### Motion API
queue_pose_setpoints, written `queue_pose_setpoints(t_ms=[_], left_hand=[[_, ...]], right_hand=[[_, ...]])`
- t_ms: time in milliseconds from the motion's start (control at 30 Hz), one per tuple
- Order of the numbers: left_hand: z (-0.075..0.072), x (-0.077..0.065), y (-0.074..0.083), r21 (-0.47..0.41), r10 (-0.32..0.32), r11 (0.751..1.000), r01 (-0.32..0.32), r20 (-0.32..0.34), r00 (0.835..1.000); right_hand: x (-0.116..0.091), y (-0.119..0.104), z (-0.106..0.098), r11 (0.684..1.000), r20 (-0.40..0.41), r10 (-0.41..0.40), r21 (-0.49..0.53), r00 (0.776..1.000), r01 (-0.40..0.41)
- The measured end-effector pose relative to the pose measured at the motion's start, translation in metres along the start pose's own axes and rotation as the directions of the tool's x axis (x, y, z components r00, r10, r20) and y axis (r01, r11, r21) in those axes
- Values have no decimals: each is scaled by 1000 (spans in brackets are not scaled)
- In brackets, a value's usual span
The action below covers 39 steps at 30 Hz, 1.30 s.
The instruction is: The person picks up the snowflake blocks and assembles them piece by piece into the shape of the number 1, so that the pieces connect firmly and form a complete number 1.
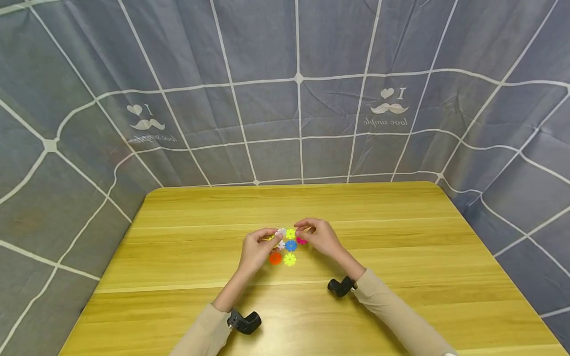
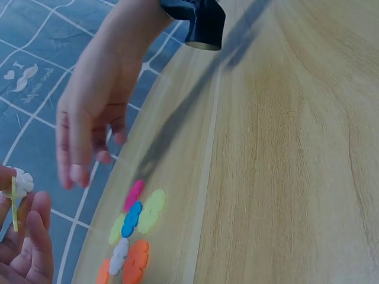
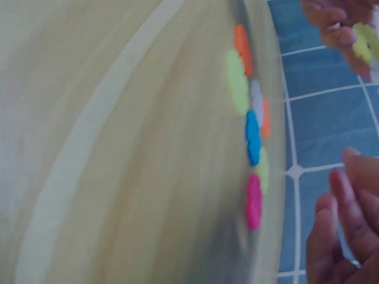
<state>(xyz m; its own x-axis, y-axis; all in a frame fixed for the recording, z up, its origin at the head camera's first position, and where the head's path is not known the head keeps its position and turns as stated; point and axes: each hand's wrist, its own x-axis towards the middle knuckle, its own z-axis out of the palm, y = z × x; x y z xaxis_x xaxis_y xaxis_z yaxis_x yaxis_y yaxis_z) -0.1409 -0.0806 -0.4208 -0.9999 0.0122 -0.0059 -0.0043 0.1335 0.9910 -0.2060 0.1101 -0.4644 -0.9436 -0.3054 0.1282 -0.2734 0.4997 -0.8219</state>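
Observation:
My left hand point(image 1: 257, 249) pinches a white notched plastic disc point(image 2: 22, 183) and a yellow disc point(image 3: 364, 42) set against it, raised above the table. In the left wrist view the yellow one is edge-on, crossing the white one. My right hand point(image 1: 321, 239) hovers with bent, loose fingers and nothing between them, close by a pink disc point(image 3: 254, 201). Below the hands lie a blue disc point(image 1: 291, 246), a white disc point(image 2: 119, 255), an orange disc point(image 1: 275, 258) and a yellow disc point(image 1: 290, 259). Farther back are another yellow disc point(image 1: 290, 233) and a second orange disc point(image 2: 103, 273).
The wooden table point(image 1: 378, 222) has light grain stripes. Behind and beside it hangs a grey-blue cloth point(image 1: 267, 113) with white lines and printed moustaches. A black wrist camera point(image 1: 245, 322) sits on the left wrist, another black wrist camera point(image 1: 341, 287) on the right.

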Motion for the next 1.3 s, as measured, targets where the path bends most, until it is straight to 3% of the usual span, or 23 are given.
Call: queue_pose_setpoints(t_ms=[233,567,833,933,1100,1300], left_hand=[[0,2,-5,-37,-20,999,19,-31,999],[1,3,-4,-61,-16,998,14,-37,999],[2,5,-5,-59,-20,998,17,-49,999],[2,10,-14,-56,-19,998,17,-45,999],[3,18,-31,-63,-17,998,13,-53,998],[4,19,-35,-48,-4,999,0,-75,997]], right_hand=[[2,10,-1,985,-2,136,-104,991,-135],[8,16,0,952,-20,201,-233,979,-200],[11,14,0,904,-28,255,-348,967,-248],[11,12,-1,888,-34,261,-382,965,-254],[12,11,-1,883,-33,269,-390,963,-260],[12,12,-1,901,-24,277,-339,961,-269]])
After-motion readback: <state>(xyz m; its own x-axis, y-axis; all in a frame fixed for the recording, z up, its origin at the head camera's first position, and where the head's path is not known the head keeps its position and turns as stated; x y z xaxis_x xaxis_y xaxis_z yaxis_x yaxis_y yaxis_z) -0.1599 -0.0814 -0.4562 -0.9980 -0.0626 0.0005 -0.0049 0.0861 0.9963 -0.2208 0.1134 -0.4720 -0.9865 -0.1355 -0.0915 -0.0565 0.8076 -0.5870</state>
